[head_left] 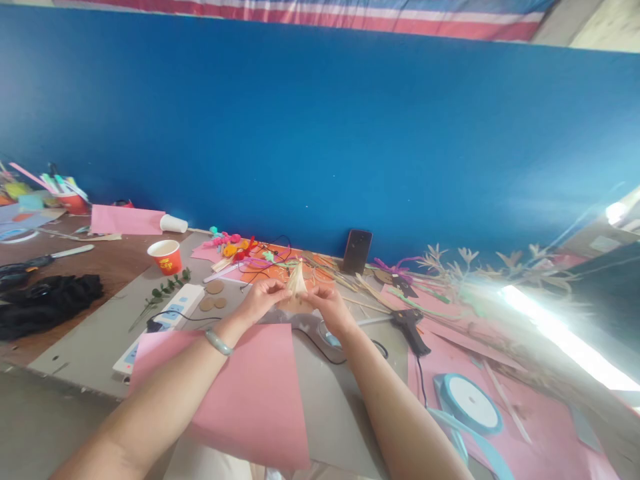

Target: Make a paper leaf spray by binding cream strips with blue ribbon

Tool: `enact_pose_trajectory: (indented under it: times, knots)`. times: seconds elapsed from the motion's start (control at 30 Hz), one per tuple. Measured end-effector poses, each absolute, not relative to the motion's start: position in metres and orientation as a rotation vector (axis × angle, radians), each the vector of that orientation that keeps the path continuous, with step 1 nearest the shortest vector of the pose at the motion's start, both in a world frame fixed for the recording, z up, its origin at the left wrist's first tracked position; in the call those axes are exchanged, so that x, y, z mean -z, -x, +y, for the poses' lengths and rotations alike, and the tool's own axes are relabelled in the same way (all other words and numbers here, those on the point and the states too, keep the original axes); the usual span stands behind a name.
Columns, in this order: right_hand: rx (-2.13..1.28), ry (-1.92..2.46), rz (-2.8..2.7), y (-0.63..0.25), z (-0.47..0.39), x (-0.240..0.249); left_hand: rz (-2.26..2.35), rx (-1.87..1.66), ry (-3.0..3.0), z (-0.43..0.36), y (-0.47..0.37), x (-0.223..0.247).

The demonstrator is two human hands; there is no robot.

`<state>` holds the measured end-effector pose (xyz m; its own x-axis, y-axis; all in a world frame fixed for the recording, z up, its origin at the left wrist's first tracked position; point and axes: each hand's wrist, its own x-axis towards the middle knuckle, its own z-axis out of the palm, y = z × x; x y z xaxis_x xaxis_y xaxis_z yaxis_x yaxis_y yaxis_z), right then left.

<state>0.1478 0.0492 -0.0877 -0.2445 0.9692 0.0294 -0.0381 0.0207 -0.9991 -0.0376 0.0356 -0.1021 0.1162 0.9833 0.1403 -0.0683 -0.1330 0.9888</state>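
Note:
Between my two hands is a small pale cream fan-shaped piece (297, 277), like dried husk or fibre, narrow at its top and wider below. My left hand (267, 297), with a bangle (219, 342) on its wrist, pinches the piece's lower left edge. On the other side, my right hand (327, 303) pinches the lower right edge. Both hands are held over the middle of the table, beyond a pink sheet (240, 400). The fine make-up of the piece is too small to tell.
A glue gun (411, 328) lies right of my hands, near a blue ribbon roll (470, 402). A phone (357, 251) leans against the blue wall. To the left are a power strip (187, 303), cork discs (213, 304) and a red paper cup (165, 259). Dried stems (465, 257) spread at right.

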Motion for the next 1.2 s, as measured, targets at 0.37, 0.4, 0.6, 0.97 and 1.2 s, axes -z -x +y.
enact_pose_trajectory:
  times: [0.37,0.4,0.6,0.97,1.2]
  knots:
    - [-1.37,0.967,-1.41,-0.149,0.047,0.085,1.142,-1.411,-1.48,0.038,0.042,0.102]
    - [-1.345,0.945,-1.426,-0.148,0.046,0.084,1.148,-1.46,-1.578,0.038,0.042,0.102]
    - [-1.133,0.821,-1.489,-0.142,0.04,0.081,1.126,-1.814,-2.233,0.033,0.045,0.1]
    - [-1.026,0.821,-1.336,-0.135,0.036,0.083,1.11,-1.606,-2.136,0.017,0.036,0.096]
    - [-1.134,0.8,-1.218,-0.132,0.04,0.09,1.135,-1.582,-1.561,0.022,0.025,0.1]
